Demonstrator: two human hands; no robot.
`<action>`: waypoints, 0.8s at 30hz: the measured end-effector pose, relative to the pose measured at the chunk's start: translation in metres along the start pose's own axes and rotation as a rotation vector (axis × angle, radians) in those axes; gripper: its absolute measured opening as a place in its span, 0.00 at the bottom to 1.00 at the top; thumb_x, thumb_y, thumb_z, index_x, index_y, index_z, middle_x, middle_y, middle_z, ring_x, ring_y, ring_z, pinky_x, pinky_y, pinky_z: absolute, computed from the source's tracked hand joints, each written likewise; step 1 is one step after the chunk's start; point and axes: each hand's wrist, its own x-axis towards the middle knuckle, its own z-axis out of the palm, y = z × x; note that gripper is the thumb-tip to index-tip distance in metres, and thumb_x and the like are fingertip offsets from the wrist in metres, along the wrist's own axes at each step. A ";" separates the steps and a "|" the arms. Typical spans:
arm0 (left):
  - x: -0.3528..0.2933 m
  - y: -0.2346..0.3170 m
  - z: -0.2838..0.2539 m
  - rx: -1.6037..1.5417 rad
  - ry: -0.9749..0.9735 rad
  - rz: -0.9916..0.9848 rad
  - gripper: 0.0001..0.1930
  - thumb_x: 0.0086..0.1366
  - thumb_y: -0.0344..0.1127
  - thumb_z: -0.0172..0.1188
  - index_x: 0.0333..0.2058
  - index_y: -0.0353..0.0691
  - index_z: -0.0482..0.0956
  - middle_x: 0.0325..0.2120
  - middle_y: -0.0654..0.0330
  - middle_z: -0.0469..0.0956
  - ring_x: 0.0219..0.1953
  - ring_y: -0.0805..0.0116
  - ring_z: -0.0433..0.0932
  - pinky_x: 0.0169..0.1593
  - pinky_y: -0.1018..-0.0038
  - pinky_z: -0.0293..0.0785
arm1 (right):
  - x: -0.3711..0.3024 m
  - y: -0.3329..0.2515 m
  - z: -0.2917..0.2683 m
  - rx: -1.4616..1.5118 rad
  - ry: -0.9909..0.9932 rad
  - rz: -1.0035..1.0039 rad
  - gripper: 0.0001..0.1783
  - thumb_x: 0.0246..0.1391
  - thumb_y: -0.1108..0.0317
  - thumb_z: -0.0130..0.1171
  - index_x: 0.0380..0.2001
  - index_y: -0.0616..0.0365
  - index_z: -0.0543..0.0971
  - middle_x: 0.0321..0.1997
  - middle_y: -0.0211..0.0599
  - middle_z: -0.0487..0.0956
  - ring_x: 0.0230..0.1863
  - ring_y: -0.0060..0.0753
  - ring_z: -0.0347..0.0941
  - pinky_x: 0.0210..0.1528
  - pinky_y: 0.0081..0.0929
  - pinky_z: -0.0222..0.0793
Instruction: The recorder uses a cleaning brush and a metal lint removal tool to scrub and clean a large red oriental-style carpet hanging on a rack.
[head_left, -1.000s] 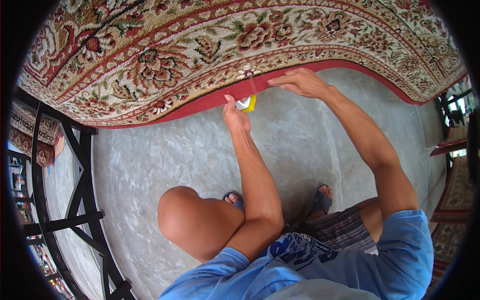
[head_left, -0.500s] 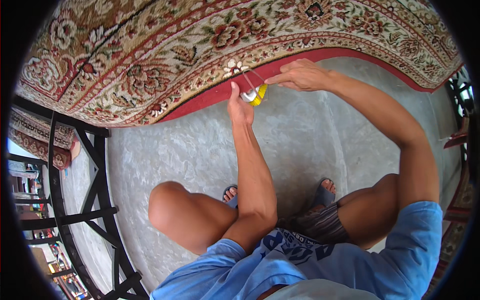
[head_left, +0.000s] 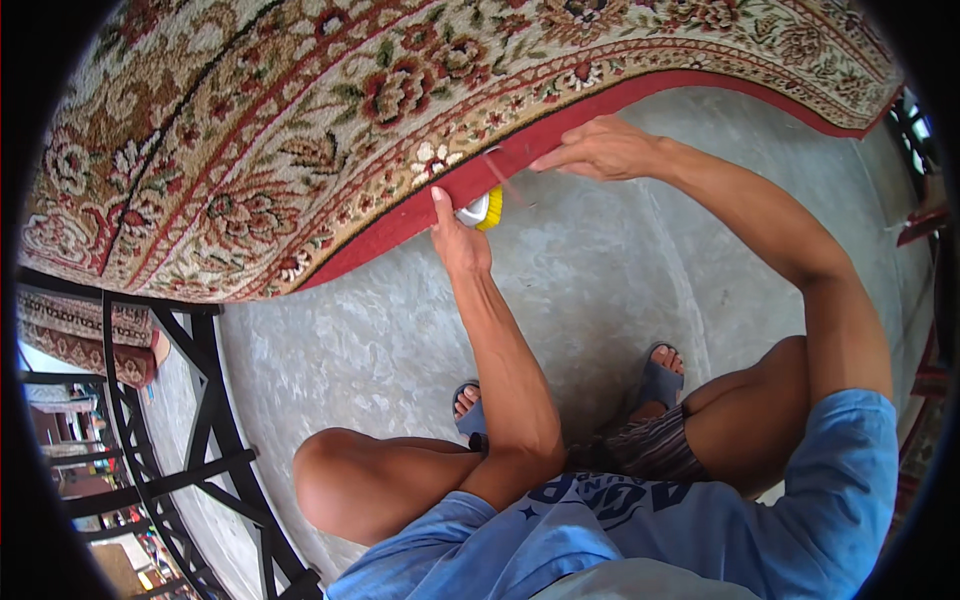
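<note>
Red rug edge [head_left: 395, 224], pinched in the left hand [head_left: 460, 242]; white-and-yellow brush [head_left: 494, 208] just right of it.
Whether the right hand [head_left: 605, 150] grips anything can't be told; should the left pinch loosen, the edge could slip.

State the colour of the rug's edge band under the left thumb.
The edge band is plain red; it shows best in the head view.
</note>
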 end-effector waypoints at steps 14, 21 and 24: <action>0.002 -0.010 0.010 -0.062 0.017 0.033 0.30 0.73 0.50 0.56 0.63 0.33 0.66 0.60 0.54 0.73 0.59 0.58 0.75 0.64 0.57 0.70 | -0.024 0.034 -0.006 0.073 0.084 0.064 0.20 0.63 0.60 0.57 0.57 0.38 0.80 0.43 0.40 0.85 0.41 0.49 0.81 0.41 0.44 0.75; 0.008 -0.001 -0.014 -0.006 0.065 0.022 0.30 0.73 0.51 0.55 0.63 0.34 0.65 0.61 0.53 0.72 0.60 0.56 0.74 0.65 0.56 0.69 | -0.004 -0.004 -0.025 -0.017 -0.056 0.078 0.19 0.64 0.60 0.54 0.57 0.41 0.79 0.40 0.43 0.85 0.40 0.52 0.80 0.43 0.48 0.75; 0.003 -0.006 0.000 -0.106 0.053 0.016 0.29 0.72 0.48 0.59 0.61 0.31 0.68 0.58 0.53 0.74 0.57 0.59 0.76 0.63 0.60 0.71 | -0.014 0.010 -0.025 0.027 -0.063 0.177 0.19 0.64 0.60 0.53 0.57 0.41 0.79 0.39 0.44 0.84 0.40 0.52 0.80 0.42 0.49 0.74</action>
